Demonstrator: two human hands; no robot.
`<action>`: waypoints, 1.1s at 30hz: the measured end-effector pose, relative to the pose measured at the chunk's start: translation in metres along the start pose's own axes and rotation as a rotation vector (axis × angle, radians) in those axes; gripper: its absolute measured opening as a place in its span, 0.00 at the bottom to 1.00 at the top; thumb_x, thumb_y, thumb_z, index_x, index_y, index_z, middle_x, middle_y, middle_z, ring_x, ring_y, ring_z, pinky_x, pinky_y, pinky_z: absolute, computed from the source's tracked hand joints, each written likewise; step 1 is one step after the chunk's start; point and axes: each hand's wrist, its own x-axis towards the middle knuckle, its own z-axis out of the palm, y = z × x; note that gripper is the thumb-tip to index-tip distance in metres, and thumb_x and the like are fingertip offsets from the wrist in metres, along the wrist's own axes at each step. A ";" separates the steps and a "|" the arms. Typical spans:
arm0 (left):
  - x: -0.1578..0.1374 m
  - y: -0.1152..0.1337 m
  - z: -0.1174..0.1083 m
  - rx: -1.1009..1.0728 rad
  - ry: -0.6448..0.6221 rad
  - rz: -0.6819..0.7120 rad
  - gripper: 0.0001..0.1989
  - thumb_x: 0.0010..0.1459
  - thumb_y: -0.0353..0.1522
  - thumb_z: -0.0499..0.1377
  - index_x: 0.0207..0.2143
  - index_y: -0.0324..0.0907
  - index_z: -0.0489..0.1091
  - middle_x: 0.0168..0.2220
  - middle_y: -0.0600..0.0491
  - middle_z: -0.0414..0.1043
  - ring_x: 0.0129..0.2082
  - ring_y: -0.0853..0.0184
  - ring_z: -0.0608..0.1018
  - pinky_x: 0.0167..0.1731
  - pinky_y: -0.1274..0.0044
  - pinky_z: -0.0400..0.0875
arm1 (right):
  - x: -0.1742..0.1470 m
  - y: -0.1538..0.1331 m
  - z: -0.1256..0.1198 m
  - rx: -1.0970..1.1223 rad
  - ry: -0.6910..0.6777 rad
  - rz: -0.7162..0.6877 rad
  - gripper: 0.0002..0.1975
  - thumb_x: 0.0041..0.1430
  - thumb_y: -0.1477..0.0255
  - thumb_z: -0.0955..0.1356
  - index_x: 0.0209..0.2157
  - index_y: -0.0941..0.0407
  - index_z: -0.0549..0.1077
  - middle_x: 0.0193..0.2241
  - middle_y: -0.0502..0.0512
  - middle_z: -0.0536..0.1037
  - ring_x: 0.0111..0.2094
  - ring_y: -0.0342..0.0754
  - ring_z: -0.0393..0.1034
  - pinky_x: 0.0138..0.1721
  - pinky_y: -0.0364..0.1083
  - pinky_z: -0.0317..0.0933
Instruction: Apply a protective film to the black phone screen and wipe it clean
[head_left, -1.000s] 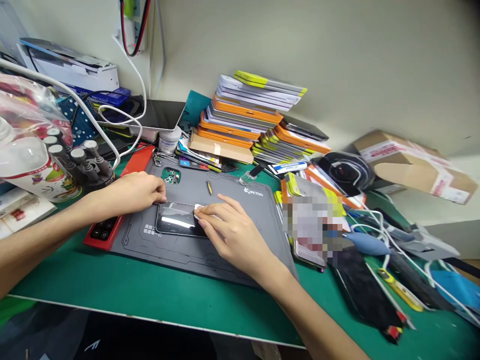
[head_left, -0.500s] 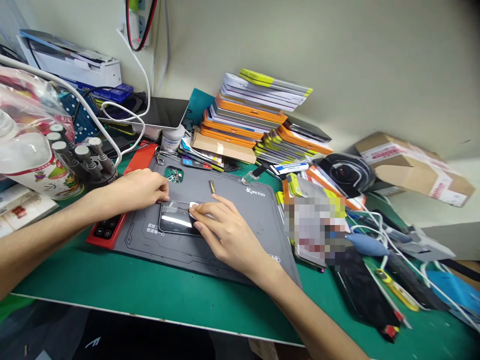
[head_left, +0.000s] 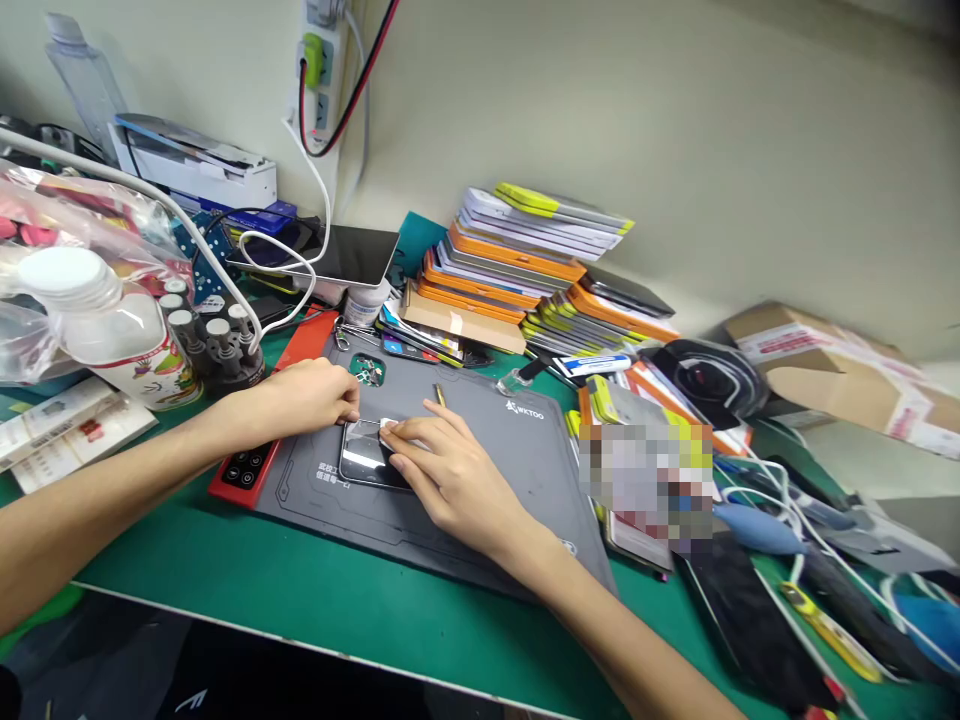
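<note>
A phone with a dark, glossy screen (head_left: 365, 462) lies face up on a grey work mat (head_left: 480, 520). Bent over its upper left corner is my left hand (head_left: 324, 393), fingers curled together; what they grip is hidden. My right hand (head_left: 457, 475) reaches across the right part of the phone and covers it. Its fingertips press a small white wiping pad (head_left: 385, 425) onto the glass. Behind the right hand a small gold-coloured tool (head_left: 439, 396) rests on the mat. Tiny metal parts (head_left: 369, 371) sit at the mat's cut-out.
A red control strip (head_left: 244, 470) edges the mat's left side, beside a screwdriver holder (head_left: 225, 365) and a white-capped bottle (head_left: 112, 325). Stacked flat boxes (head_left: 517, 255) stand behind. A glass bottle (head_left: 514, 380), a blue blower bulb (head_left: 761, 527) and a yellow cutter (head_left: 829, 630) lie rightward.
The camera view has tilted up and left, so everything sits lower and further right. My right hand has slid the white pad a little left across the screen. My left hand stays at the corner.
</note>
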 end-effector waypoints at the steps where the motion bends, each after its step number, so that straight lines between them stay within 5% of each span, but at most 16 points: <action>1: -0.001 0.000 0.000 -0.002 0.005 -0.001 0.09 0.64 0.33 0.60 0.36 0.47 0.82 0.36 0.52 0.85 0.39 0.60 0.84 0.39 0.74 0.71 | 0.002 -0.001 0.001 -0.003 0.004 -0.008 0.16 0.77 0.73 0.63 0.57 0.58 0.80 0.49 0.61 0.85 0.52 0.53 0.80 0.70 0.68 0.63; 8: -0.005 0.001 0.000 -0.025 0.025 0.027 0.10 0.61 0.28 0.59 0.35 0.45 0.81 0.35 0.52 0.85 0.37 0.63 0.83 0.39 0.76 0.71 | 0.015 -0.011 0.013 -0.005 0.000 -0.033 0.17 0.77 0.72 0.64 0.58 0.55 0.80 0.48 0.60 0.84 0.52 0.54 0.80 0.70 0.67 0.65; 15: -0.006 0.010 0.005 0.042 0.083 -0.034 0.12 0.63 0.27 0.56 0.37 0.41 0.81 0.36 0.44 0.84 0.39 0.56 0.85 0.38 0.71 0.72 | 0.026 -0.022 0.020 0.004 -0.016 -0.067 0.19 0.76 0.74 0.63 0.61 0.54 0.79 0.49 0.61 0.84 0.53 0.55 0.80 0.71 0.69 0.64; 23: -0.005 0.011 0.007 0.056 0.083 -0.052 0.11 0.61 0.28 0.58 0.39 0.42 0.81 0.36 0.45 0.84 0.39 0.55 0.85 0.39 0.71 0.73 | 0.006 -0.041 0.011 -0.007 -0.014 -0.138 0.17 0.76 0.75 0.64 0.60 0.60 0.77 0.51 0.61 0.85 0.54 0.54 0.81 0.70 0.66 0.66; 33: -0.002 0.016 0.013 0.224 0.071 -0.045 0.14 0.71 0.30 0.49 0.47 0.41 0.74 0.42 0.43 0.83 0.42 0.55 0.84 0.39 0.70 0.72 | -0.044 0.002 -0.016 -0.059 0.050 -0.007 0.21 0.75 0.76 0.65 0.65 0.53 0.74 0.53 0.60 0.85 0.54 0.55 0.82 0.68 0.69 0.68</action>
